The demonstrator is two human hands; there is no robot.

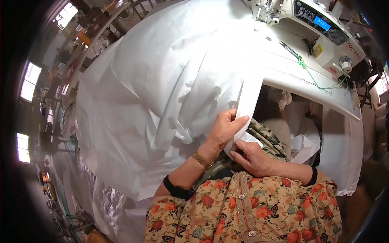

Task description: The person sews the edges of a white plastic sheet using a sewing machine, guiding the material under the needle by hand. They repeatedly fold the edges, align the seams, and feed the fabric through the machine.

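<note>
A big sheet of thin white fabric [133, 93] spreads over the table and hangs down toward my lap. Its right edge is folded into a narrow strip running up to the sewing machine [324, 24]. My left hand [227, 127] pinches this folded edge between thumb and fingers. Just below and to the right, my right hand [253, 157] has its fingers curled in on the lower end of the same edge. Beneath the hands lies camouflage-patterned cloth [267, 135], partly covered by the white fabric.
On the machine bed lie dark thread snips [288, 49] and a tangle of green thread [312, 75]. The table's front edge [316, 90] runs along the right. More white material [304, 143] hangs below it. Shiny, crumpled sheeting [109, 206] lies at lower left.
</note>
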